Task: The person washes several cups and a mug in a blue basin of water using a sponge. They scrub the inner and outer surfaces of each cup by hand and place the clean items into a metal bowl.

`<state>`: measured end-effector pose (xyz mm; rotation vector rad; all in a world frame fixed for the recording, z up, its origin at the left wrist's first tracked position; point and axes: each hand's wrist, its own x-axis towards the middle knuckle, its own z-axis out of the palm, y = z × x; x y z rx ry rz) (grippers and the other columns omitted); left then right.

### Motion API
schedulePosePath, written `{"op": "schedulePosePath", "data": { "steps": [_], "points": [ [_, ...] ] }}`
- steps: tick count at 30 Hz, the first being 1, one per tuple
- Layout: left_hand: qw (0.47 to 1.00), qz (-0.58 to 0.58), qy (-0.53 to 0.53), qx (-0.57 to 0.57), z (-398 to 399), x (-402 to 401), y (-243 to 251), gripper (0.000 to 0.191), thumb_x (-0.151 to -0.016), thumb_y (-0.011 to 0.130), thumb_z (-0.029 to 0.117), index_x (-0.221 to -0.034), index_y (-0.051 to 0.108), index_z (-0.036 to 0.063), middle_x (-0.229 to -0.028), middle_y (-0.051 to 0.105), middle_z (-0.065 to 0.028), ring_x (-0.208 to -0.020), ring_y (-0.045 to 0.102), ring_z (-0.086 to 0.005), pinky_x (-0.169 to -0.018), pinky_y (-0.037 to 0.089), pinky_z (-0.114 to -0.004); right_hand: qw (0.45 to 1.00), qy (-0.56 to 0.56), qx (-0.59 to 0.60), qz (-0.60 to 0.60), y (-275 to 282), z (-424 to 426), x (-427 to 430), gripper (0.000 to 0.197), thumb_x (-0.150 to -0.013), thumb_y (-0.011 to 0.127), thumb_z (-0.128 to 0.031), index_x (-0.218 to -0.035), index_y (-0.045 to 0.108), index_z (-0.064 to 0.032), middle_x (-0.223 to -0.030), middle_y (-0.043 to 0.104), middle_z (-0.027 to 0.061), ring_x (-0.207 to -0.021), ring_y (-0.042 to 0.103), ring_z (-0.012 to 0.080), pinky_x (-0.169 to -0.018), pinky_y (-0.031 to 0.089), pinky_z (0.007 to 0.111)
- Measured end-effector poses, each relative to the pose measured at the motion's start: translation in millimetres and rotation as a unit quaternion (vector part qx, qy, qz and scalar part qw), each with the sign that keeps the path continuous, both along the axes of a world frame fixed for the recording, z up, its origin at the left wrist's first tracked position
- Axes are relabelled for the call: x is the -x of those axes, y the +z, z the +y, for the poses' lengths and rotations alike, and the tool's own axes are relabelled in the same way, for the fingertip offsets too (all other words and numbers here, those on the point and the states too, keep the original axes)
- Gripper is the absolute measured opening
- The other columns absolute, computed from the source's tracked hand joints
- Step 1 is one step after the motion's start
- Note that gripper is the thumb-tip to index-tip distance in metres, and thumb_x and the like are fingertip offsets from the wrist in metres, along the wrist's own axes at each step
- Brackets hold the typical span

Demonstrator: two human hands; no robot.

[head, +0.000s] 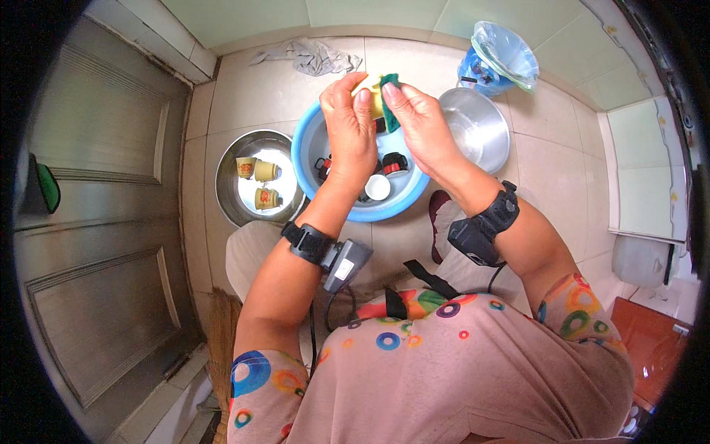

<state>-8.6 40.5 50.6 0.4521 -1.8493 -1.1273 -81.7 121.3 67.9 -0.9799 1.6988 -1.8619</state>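
Above a light-blue plastic basin (296, 145), both my hands are raised close together. My right hand (424, 119) grips a sponge with a green scouring pad (390, 104), thumb pressed on the green side. My left hand (350, 125) curls around a pale yellow object (366, 87); fingers hide most of it, so I cannot tell whether it is a cup or part of the sponge. Inside the basin lie a black-and-red cup (395, 165), a white round cup (378, 187) and other dark pieces, partly covered by my left forearm.
Left of the basin, a steel pan (220, 180) holds several yellow cups (267, 198). An aluminium pot (477, 130) stands right, near a lined blue bin (488, 72). A grey cloth (316, 58) lies behind. A wooden door (105, 183) and straw broom (223, 327) flank my left.
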Motion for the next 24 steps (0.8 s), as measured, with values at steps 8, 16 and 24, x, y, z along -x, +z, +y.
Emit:
{"op": "schedulePosePath", "data": {
  "steps": [8,16,24],
  "points": [
    [0.998,0.029,-0.002,-0.05,-9,1,-15,0.032,-0.095,0.036,0.029,-0.11,0.052,0.0047,-0.096,0.052,-0.0123,-0.085,0.051,-0.0218,-0.076,0.043,-0.032,0.98,-0.017,-0.062,0.186,8,3,-7,0.027,-0.089,0.052,-0.025,-0.096,0.053,0.0005,-0.075,0.058,0.0169,-0.066,0.059,0.0265,-0.06,0.046,0.032],
    [0.776,-0.011,-0.203,-0.597,-16,-15,2,0.035,-0.095,0.029,0.035,-0.104,0.047,0.0061,-0.078,0.055,-0.0069,-0.059,0.054,-0.0156,-0.043,0.04,-0.023,0.882,0.072,-0.025,0.465,0,16,22,0.034,-0.085,0.055,-0.029,-0.103,0.053,-0.0005,-0.073,0.062,0.0087,-0.08,0.059,0.029,-0.085,0.037,0.04],
    [0.824,-0.052,-0.138,-0.547,-9,-10,-16,0.037,-0.094,0.032,0.037,-0.109,0.047,0.0067,-0.073,0.054,-0.0068,-0.057,0.054,-0.015,-0.04,0.038,-0.023,0.935,0.169,-0.189,0.247,5,17,9,0.038,-0.089,0.047,-0.04,-0.1,0.057,-0.0048,-0.069,0.062,0.0101,-0.071,0.061,0.0242,-0.085,0.04,0.038]
  ]
}}
